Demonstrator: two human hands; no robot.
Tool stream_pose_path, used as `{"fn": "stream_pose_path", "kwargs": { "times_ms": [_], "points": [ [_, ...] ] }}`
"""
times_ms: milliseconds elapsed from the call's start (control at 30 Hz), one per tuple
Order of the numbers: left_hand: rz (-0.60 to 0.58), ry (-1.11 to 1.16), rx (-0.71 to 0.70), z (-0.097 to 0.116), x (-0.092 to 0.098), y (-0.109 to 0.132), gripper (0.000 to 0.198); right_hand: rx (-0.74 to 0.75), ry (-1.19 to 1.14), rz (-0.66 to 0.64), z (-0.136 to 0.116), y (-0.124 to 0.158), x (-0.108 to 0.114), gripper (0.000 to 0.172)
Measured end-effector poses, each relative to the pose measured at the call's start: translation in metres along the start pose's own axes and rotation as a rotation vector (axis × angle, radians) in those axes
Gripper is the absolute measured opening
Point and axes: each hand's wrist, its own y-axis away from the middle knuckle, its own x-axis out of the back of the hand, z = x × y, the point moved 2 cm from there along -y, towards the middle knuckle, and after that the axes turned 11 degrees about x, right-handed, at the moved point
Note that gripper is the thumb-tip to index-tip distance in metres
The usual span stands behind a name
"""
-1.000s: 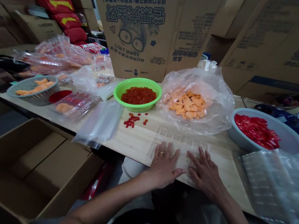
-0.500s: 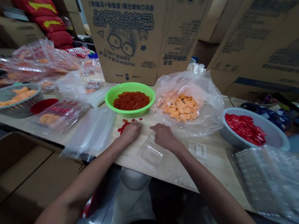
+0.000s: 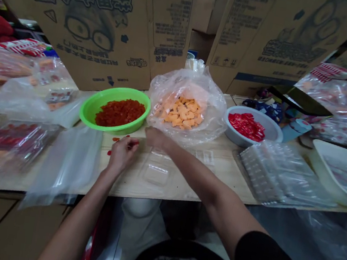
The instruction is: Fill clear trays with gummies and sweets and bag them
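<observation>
My left hand [image 3: 123, 152] is over the table just below the green bowl [image 3: 88, 119], its fingers curled around small red pieces that show at the fingertips. A few loose red pieces [image 3: 109, 152] lie beside it on the wood. My right hand [image 3: 155, 138] is closed, between the green bowl and the plastic bag; whatever its fingers hold, if anything, is hidden. Dark red pieces [image 3: 120, 113] fill part of the green bowl. Orange pieces [image 3: 184, 113] lie in the open clear bag [image 3: 213, 92]. A clear plastic tray [image 3: 156, 173] rests below my right hand.
Clear sleeves [image 3: 68, 157] and filled packs [image 3: 11, 145] lie on the left. A grey-blue bowl of red packets [image 3: 247, 126], stacked clear trays [image 3: 284, 175] and a white tub [image 3: 320, 152] are on the right. Large cardboard boxes [image 3: 173, 21] stand behind.
The view has turned to the right. My left hand has gathered some red pieces, and fewer lie on the table. My right hand has moved closer to the left one, its pointing finger folded in.
</observation>
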Motion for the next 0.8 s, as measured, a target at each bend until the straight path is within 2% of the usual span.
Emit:
{"fn": "stream_pose_path", "kwargs": {
  "times_ms": [100, 200, 300, 367, 433, 533, 633, 800],
  "points": [
    [-0.077, -0.023, -0.172, 0.029, -0.019, -0.002, 0.019, -0.109, -0.016, 0.126, 0.03, 0.036, 0.038, 0.036],
    [-0.235, -0.052, -0.335, 0.056, -0.046, -0.003, 0.018, -0.201, -0.041, 0.331, 0.061, 0.095, 0.077, 0.03],
    [-0.393, -0.168, -0.461, 0.075, -0.078, -0.001, 0.019, -0.288, -0.112, 0.478, 0.083, 0.168, 0.09, 0.023],
    [-0.494, -0.279, -0.526, 0.081, -0.095, 0.002, 0.018, -0.334, -0.174, 0.495, 0.093, 0.213, 0.08, 0.026],
    [-0.56, -0.36, -0.565, 0.081, -0.107, 0.005, 0.02, -0.388, -0.201, 0.475, 0.1, 0.249, 0.06, 0.03],
    [-0.537, -0.381, -0.545, 0.076, -0.113, 0.011, 0.023, -0.48, -0.16, 0.447, 0.109, 0.279, 0.027, 0.023],
    [-0.441, -0.396, -0.466, 0.073, -0.116, 0.019, 0.026, -0.481, -0.116, 0.429, 0.112, 0.284, 0.002, 0.012],
    [-0.325, -0.435, -0.367, 0.078, -0.123, 0.034, 0.027, -0.361, 0.003, 0.369, 0.1, 0.264, -0.018, 0.023]
  ]
}}
